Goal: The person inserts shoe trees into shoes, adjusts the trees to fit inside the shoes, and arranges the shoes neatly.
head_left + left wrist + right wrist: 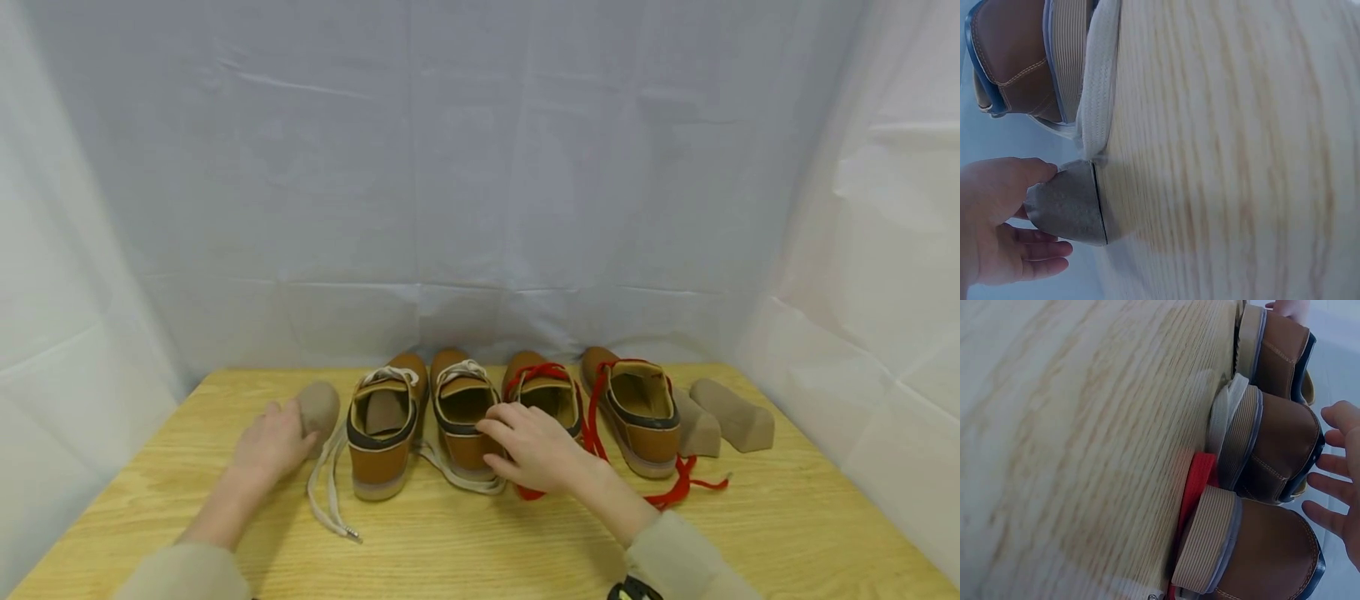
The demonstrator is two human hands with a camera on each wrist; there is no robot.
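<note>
Your left hand [273, 443] rests on the pale wooden worktop [480, 533] at the left end of the row, its fingers [1032, 251] loosely extended against a grey-brown foam shoe insert [318, 408]; the left wrist view shows your thumb lying on top of it and the fingers below, lightly pinching it while it still sits on the worktop. Just to the right of the insert stands the first tan leather shoe with cream laces [384, 425], its loose lace [327, 492] trailing across the worktop toward you.

Your right hand [528, 446] hovers over the heels of the two middle shoes, fingers [1335, 469] spread and relaxed, holding nothing. It sits above the second tan shoe with cream laces [461, 412] and the tan shoe with red laces [542, 392] beside it; whether the fingertips touch either heel, you cannot tell from these views.

A fourth tan shoe with red laces [637, 408] stands at the right end of the row, its red lace [686, 483] spilling onto the worktop. Just beyond it lie two more grey-brown foam inserts [731, 414], side by side. A white cloth backdrop [480, 167] hangs behind and on both sides.
</note>
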